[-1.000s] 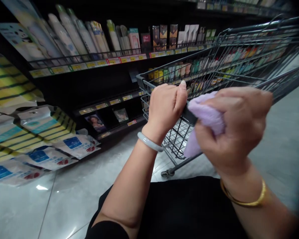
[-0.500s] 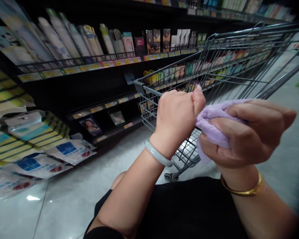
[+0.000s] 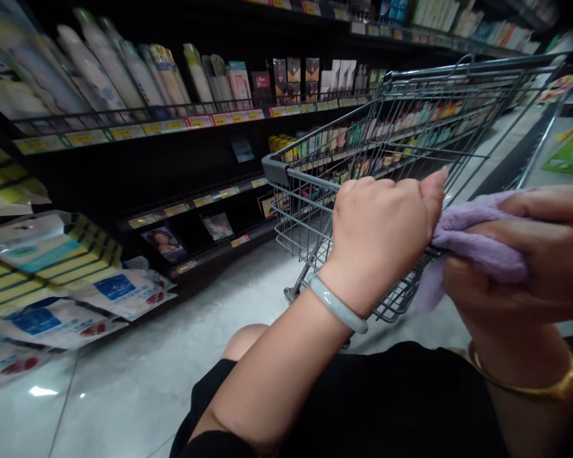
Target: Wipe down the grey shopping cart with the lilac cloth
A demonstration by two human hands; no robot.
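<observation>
Left hand, pale grey-green bangle at the wrist: grip closed, fingers curled down over the front rim of a grey metal-wire shopping cart at its near corner; fingertips hidden, so tightness cannot be told.

Right hand, thin gold-coloured bangle: grip closed on a lavender plush cloth, bunched between thumb and fingers. Cloth sits just beside the left thumb, a loose end hanging in front of the cart's near corner; contact there cannot be told.

Containers: the cart basket is open-topped and tapered, with a grey plastic cap at its far front corner. Colourful goods visible through its wires stand on shelves behind. The black shelf at left carries tall white bottles with green caps, leaning in view, then black-and-gold boxes. Lower left: white plastic packs with yellow-and-black stripes; whether the stripes are print or contents cannot be told. Floor: glossy grey tile.
</observation>
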